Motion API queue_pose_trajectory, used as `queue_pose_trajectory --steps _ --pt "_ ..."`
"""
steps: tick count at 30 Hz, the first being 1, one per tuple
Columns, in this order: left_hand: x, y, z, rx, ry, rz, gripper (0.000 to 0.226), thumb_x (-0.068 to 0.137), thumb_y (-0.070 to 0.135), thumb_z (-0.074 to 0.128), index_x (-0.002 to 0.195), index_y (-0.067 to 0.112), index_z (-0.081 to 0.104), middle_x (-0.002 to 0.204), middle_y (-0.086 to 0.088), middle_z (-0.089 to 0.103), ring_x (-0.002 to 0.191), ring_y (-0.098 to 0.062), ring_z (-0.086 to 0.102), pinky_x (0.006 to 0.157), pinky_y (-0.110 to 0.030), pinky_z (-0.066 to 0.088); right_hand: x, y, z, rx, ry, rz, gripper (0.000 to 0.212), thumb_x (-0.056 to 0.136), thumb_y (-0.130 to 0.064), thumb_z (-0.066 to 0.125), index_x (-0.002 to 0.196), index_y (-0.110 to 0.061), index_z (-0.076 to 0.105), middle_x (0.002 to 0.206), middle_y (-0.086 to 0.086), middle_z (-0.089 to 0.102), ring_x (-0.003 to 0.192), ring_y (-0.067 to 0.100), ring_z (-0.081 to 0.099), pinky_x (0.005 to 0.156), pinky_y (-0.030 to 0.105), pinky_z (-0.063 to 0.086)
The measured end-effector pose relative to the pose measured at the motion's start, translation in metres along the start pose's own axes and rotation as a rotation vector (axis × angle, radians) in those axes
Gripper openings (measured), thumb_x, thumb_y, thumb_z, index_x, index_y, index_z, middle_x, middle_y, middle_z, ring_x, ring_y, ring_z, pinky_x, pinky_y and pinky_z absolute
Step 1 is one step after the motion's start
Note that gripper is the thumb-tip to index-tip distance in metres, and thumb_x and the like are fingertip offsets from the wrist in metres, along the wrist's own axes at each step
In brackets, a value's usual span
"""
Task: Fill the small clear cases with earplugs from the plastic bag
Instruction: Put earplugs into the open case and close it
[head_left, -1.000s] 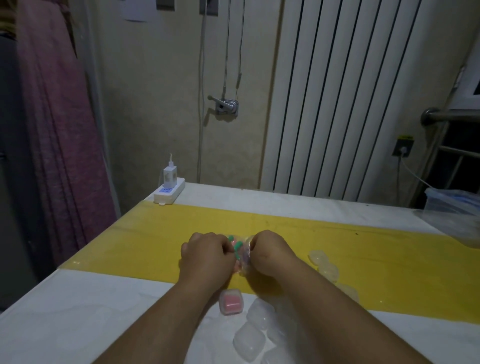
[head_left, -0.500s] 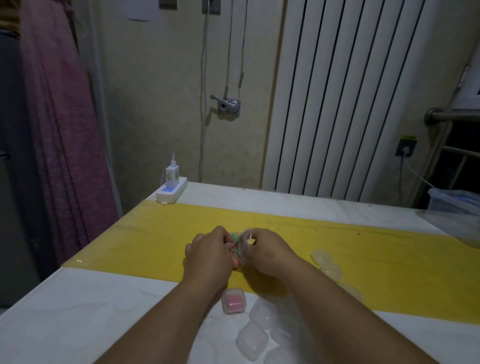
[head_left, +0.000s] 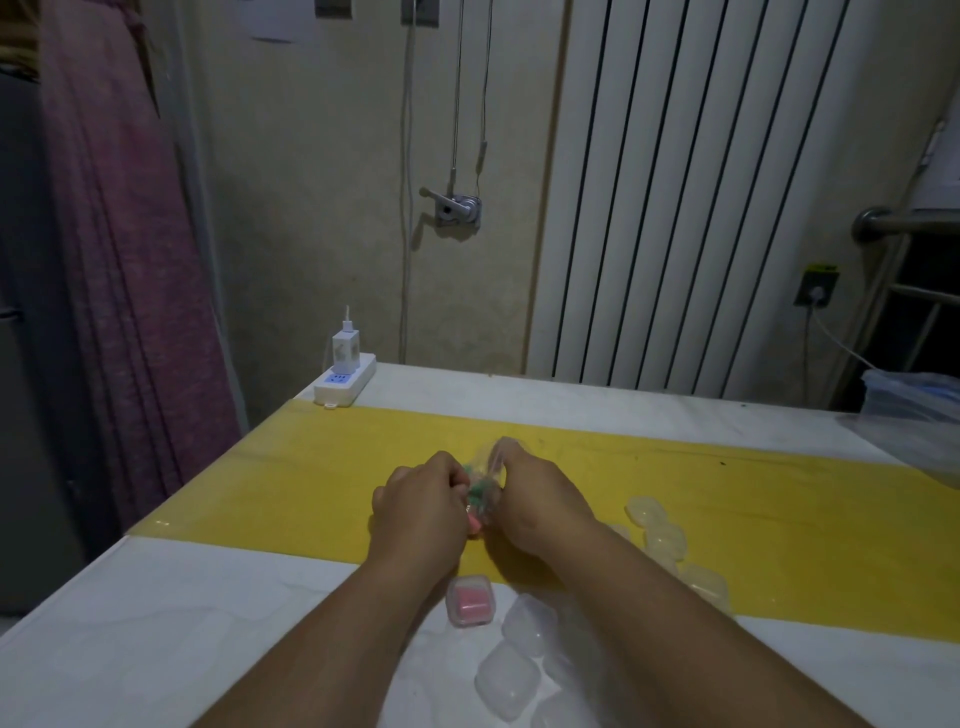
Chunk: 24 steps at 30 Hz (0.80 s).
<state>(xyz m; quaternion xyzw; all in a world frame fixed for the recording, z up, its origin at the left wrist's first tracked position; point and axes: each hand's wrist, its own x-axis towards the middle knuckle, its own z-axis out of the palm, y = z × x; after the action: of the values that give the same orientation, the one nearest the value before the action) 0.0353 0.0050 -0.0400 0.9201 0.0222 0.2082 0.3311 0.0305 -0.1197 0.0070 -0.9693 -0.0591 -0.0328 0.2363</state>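
- The plastic bag (head_left: 485, 486) of earplugs is held up just above the yellow mat (head_left: 291, 483), pinched between both hands near the middle of the table (head_left: 130, 639); green and pink plugs show through it.
- The left hand (head_left: 423, 506) is curled closed on the bag's left side, fingers tucked in at the plugs. Probably it is steadying the bag or working a plug out, though the fingertips are hidden.
- The right hand (head_left: 543, 499) is closed too, pinching the bag's upper edge, which stands up above the knuckles. Holding that edge likely keeps the mouth open and facing the other hand.
- Below the hands, one small case (head_left: 469, 601) on the white tabletop already holds pink plugs, so the task looks barely begun.
- To its right, the empty clear cases (head_left: 519, 649) lie clustered close to the wrists, within easy reach for filling.
- More empty cases (head_left: 657, 527) sit in a loose line on the mat, right of the right hand.
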Motion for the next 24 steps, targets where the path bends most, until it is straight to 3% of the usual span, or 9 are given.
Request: queue_pose_trajectory --steps 4,6,9,12,17,20,24 --pt "-0.001 0.001 -0.002 0.008 -0.010 0.003 0.010 0.094 0.024 0.050 0.088 0.032 0.053 0.092 0.006 0.062 0.098 -0.022 0.049 0.080 -0.036 0.038 0.000 -0.003 0.002 -0.064 -0.051 0.004 0.014 0.087 -0.029 0.064 0.101 -0.031 0.065 0.104 0.004 0.069 0.092 0.024 0.064 0.071 0.028 0.046" --pt "-0.003 0.003 -0.004 -0.002 -0.002 0.005 0.011 0.094 0.023 0.050 0.087 0.031 0.053 0.091 0.006 0.063 0.098 -0.021 0.049 0.080 -0.035 0.037 0.000 -0.005 0.000 -0.065 -0.064 0.001 0.009 0.086 -0.031 0.065 0.093 -0.031 0.059 0.102 0.006 0.069 0.090 0.026 0.063 0.069 0.028 0.044" --pt "-0.004 0.005 -0.005 -0.005 -0.002 0.004 0.010 0.094 0.023 0.050 0.088 0.030 0.055 0.090 0.006 0.064 0.097 -0.020 0.049 0.080 -0.035 0.036 -0.006 -0.006 -0.006 -0.075 -0.068 -0.019 0.018 0.086 -0.030 0.064 0.093 -0.026 0.049 0.098 0.009 0.065 0.083 0.028 0.057 0.067 0.030 0.042" --pt "-0.004 0.005 -0.005 0.001 -0.001 0.003 0.010 0.094 0.023 0.051 0.089 0.029 0.055 0.090 0.007 0.064 0.097 -0.020 0.050 0.080 -0.035 0.036 -0.014 0.001 -0.007 -0.057 0.043 -0.053 0.013 0.085 -0.016 0.059 0.086 -0.028 0.054 0.095 0.004 0.065 0.083 0.025 0.057 0.065 0.029 0.042" --pt "-0.007 0.008 -0.009 0.065 0.003 0.032 0.010 0.094 0.026 0.052 0.092 0.030 0.062 0.089 0.011 0.068 0.100 -0.018 0.051 0.083 -0.033 0.035 -0.026 0.017 -0.014 -0.223 0.167 0.013 0.023 0.087 -0.006 0.054 0.104 -0.018 0.063 0.104 0.006 0.064 0.093 0.028 0.059 0.072 0.028 0.046" --pt "-0.009 0.011 -0.014 0.083 -0.009 0.051 0.013 0.090 0.028 0.057 0.090 0.031 0.069 0.081 0.012 0.071 0.101 -0.015 0.053 0.086 -0.034 0.037 -0.036 0.032 -0.026 -0.042 0.226 0.111 0.014 0.092 -0.014 0.054 0.097 -0.019 0.065 0.098 0.004 0.064 0.088 0.025 0.058 0.068 0.027 0.040" --pt "-0.017 0.028 -0.026 0.084 0.170 0.172 0.016 0.086 0.022 0.062 0.096 0.028 0.072 0.102 0.010 0.067 0.105 -0.017 0.051 0.087 -0.032 0.040 -0.053 0.049 -0.044 0.473 0.213 0.112 0.019 0.091 -0.012 0.062 0.073 -0.018 0.064 0.076 0.004 0.067 0.071 0.018 0.062 0.065 0.032 0.048"
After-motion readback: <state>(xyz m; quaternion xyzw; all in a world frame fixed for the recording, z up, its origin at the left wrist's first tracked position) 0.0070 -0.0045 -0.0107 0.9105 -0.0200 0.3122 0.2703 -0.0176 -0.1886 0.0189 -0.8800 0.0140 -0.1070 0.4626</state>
